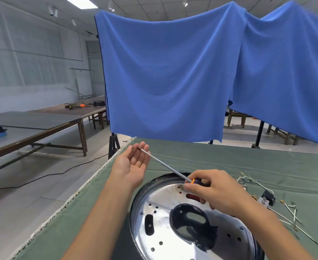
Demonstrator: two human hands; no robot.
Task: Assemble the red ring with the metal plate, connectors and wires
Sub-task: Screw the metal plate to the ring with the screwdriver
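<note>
A round shiny metal plate (160, 218) with several holes and a dark central opening lies on the green cloth in front of me. Red shows through a slot (192, 196) near its far side. My right hand (214, 192) grips the blue-and-orange handle of a long screwdriver (165, 164) above the plate. The shaft slants up and left, and its tip rests on the fingers of my left hand (133, 164), which lies palm up and flat over the table's left edge. White wires with metal terminals (293, 212) and a small black connector (268, 197) lie right of the plate.
The green-covered table (229, 162) ends at a frayed edge on the left, with floor and a black cable below. A blue cloth (173, 81) hangs on stands just behind the table. Long brown tables stand at far left.
</note>
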